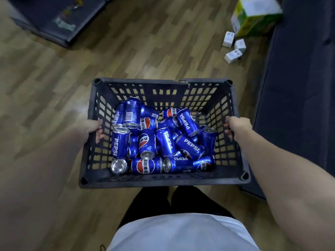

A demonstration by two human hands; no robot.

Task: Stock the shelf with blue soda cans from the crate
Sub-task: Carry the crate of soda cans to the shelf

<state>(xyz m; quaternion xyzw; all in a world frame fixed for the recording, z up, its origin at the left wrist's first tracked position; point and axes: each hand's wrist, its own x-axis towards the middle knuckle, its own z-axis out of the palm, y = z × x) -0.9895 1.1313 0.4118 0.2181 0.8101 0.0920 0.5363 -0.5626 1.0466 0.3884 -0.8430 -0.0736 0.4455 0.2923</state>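
A dark grey slatted plastic crate (pixel 163 181) is carried in front of my body, above a wooden floor. Several blue soda cans (pixel 165 142) lie jumbled inside it, most on their sides, some stacked on others. My left hand (pixel 93 126) grips the crate's left rim, fingers curled through the slats. On the opposite rim my right hand (pixel 237 125) holds on the same way. No shelf front with cans on it is in view.
A dark shelf base (pixel 297 98) runs along the right side. Another dark unit (pixel 54 19) stands at the top left. A green and white carton (pixel 255 17) and three small white boxes (pixel 233 47) lie on the floor at the top right.
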